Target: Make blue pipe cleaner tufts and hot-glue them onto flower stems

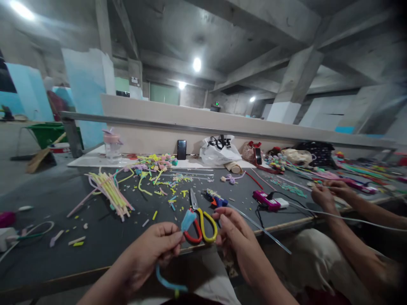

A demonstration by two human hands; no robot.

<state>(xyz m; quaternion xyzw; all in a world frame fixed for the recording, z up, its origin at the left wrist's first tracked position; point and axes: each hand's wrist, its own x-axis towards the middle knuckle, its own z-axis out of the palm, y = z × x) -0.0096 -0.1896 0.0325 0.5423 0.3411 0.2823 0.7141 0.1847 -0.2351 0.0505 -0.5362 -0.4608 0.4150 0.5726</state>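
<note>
My left hand (157,248) is closed, pinching a light-blue pipe-cleaner flower (188,220) whose bud points up past the fingertips. A blue stem (168,284) hangs below that hand, with a yellow-green bit near its end. My right hand (235,235) holds nothing that I can see; its fingers are loosely curved and apart beside the scissors. The scissors (208,228), with one red and one yellow handle, lie on the table between both hands, blades pointing away. The blue bud partly covers the red handle. Behind the scissors lies a blue glue gun (219,201).
A bundle of pastel pipe cleaners (110,192) lies left, among scattered clippings. A phone (181,150), a plastic bag (219,151) and a cup (112,148) stand at the back. A magenta power strip (266,201) with cables lies right, near another person's hands (332,195).
</note>
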